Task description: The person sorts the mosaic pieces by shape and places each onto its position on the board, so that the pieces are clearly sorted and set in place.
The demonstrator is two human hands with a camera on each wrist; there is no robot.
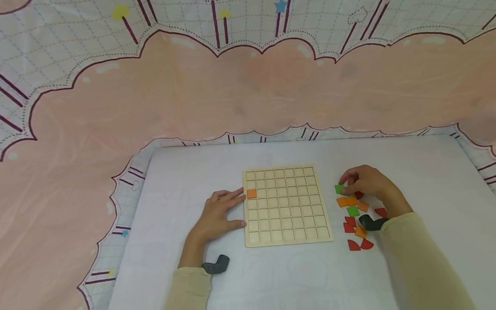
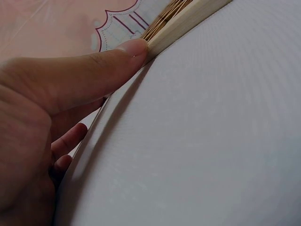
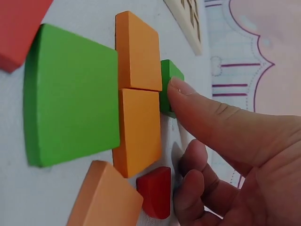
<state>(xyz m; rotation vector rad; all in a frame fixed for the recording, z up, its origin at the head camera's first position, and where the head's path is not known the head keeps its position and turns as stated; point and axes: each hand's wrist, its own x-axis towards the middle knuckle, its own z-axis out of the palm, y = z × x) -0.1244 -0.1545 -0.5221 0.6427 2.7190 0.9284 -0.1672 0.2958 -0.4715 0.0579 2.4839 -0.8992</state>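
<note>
A wooden grid board lies on the white table with an orange square tile in its left column, near the top. At the board's left edge, my left hand rests with spread, mostly straight fingers; the thumb touches the board's side in the left wrist view. To the right of the board, my right hand pinches a green square tile between thumb and fingertips, low at the table. Beside it lie two orange tiles edge to edge and another green tile.
Several loose pieces lie right of the board below my right hand, among them red quarter-round pieces, red pieces and an orange tile. Dark wrist devices show at both cuffs. A patterned cloth surrounds the table.
</note>
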